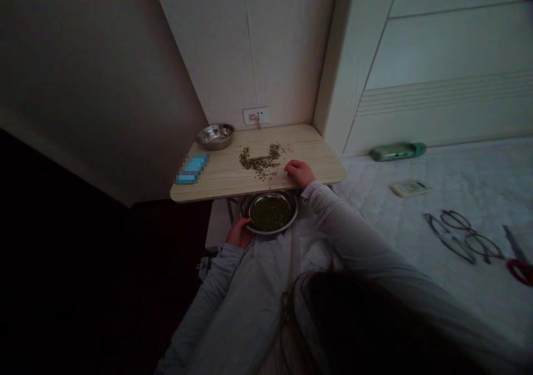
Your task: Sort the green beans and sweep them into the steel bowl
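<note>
My left hand grips the left rim of a round metal bowl, held over my lap just below the table's front edge. Inside the bowl lies a mass of small dark green grains. On the light wooden table, more small green grains are spread in a loose, rough U shape. Just right of them my right hand rests at the tabletop with its fingers curled together. Something pale shows by its fingertips, too faint to name, and what the fingers hold cannot be made out.
A second metal bowl stands at the table's back left, with a phone in front of it. Behind is a wall socket with a plug. On the bed lie a green case, a pale remote, glasses and red-handled scissors.
</note>
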`<state>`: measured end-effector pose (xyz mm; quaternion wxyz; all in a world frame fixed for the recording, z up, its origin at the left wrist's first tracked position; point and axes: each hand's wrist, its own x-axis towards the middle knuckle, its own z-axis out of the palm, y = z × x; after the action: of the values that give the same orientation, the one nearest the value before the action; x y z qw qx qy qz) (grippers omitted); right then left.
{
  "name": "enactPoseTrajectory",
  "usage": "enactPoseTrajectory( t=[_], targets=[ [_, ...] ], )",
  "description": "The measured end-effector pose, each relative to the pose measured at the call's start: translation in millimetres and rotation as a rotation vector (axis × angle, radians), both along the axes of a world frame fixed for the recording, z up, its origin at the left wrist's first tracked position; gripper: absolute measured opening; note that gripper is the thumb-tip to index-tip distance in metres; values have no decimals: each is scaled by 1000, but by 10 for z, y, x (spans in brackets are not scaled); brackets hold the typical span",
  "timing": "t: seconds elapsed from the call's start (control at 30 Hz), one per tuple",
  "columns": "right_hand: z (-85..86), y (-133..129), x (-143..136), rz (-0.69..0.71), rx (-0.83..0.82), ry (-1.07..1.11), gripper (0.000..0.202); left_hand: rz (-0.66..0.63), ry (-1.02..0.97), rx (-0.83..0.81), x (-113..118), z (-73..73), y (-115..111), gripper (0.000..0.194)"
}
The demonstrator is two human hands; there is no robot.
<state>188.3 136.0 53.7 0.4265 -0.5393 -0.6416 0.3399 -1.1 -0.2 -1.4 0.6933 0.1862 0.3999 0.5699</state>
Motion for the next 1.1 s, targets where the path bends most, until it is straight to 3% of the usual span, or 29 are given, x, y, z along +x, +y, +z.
enactPoseTrajectory(
  t=[0.33,0.6,1.1],
  targets=[
    [0,-6,14,40,-16,-9,19,0,24,68,28,28,-35,42],
    [-28,68,38,-140,66,206,21,-4,22,9,19,39,-11,43],
    [21,-9,-3,-133,39,-16,20,-12,36,-9,8,25,-20,39]
  ],
)
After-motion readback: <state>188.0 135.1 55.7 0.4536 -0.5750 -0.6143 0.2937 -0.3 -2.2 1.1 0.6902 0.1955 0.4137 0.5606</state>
